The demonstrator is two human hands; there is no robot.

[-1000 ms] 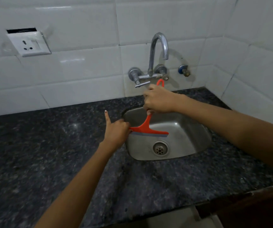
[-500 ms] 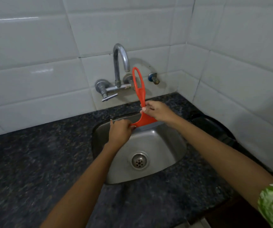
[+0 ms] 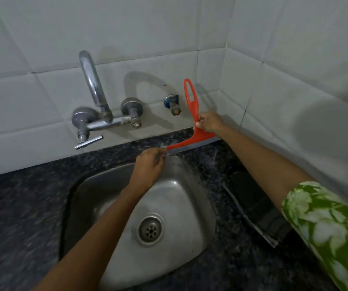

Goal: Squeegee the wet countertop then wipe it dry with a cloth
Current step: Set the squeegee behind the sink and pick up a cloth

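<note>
An orange squeegee [image 3: 193,114] with a looped handle stands upright, its blade down on the dark speckled countertop [image 3: 22,217] behind the sink's back right corner, close to the wall. My right hand [image 3: 209,122] grips the base of its handle. My left hand [image 3: 150,166] pinches the blade's left end over the sink's back rim. A dark cloth [image 3: 255,206] lies on the counter to the right of the sink, under my right forearm.
A steel sink [image 3: 181,206] with a round drain [image 3: 150,229] fills the middle. A chrome wall tap [image 3: 97,106] rises behind it, with a small blue valve [image 3: 172,103] to its right. White tiled walls meet in a corner at the right.
The squeegee has moved from over the sink basin to the right and back, onto the counter near the wall. Both hands went with it. The view has swung right and closer.
</note>
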